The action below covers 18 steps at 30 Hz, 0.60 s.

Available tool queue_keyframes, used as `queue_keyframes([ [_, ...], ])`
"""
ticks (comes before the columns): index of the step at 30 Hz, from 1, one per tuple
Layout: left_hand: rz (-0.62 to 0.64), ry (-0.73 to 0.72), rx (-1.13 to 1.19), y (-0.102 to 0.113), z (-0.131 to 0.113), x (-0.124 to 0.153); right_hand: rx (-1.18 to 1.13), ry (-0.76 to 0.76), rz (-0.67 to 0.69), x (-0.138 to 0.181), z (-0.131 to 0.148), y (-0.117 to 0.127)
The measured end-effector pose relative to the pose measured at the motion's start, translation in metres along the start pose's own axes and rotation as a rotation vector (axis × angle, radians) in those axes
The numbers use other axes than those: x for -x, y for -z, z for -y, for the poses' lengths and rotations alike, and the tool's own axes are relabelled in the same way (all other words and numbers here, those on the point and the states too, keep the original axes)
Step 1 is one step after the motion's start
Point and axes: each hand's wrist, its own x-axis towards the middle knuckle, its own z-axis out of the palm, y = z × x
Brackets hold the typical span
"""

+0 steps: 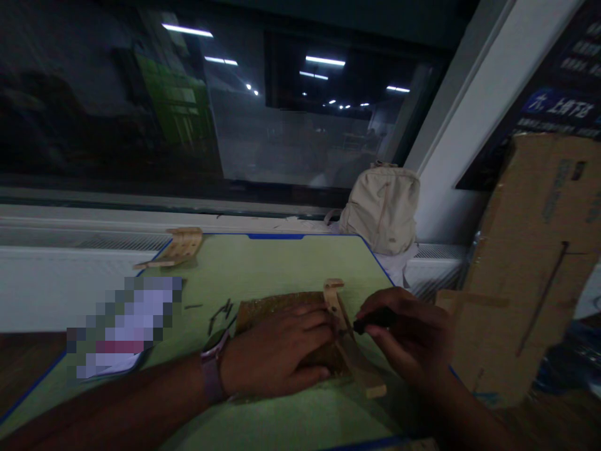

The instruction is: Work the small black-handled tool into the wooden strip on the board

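Note:
My left hand lies flat with its fingers stretched out, on a brown panel that has a shiny surface. Its fingertips reach the wooden piece at the panel's right edge. This piece is long and pale, with ends that bend over and dark holes along it. In my right hand is a dark-handled screwdriver, gripped between thumb and fingers. Its tip points left at the middle of the wooden piece; blur hides whether it touches. Several dark screws lie left of the panel.
All this is on a green table with blue edging. Another curved wooden part sits at the far left corner. A pixelated flat object lies at left. Beyond the table are a beige backpack and, at right, a tall cardboard box.

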Motion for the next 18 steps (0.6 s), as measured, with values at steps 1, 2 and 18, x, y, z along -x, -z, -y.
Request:
queue_keyframes([
  [1,0.001,-0.004,0.0,0.0,0.0,0.0,0.026,0.023,0.008,0.0,-0.001,0.001],
  [2,0.002,-0.007,0.001,0.0,0.0,0.0,0.051,0.041,0.02,0.0,-0.001,0.001],
  [18,0.041,0.018,-0.02,-0.001,0.001,0.0,0.045,-0.135,-0.09,0.008,-0.012,-0.002],
])
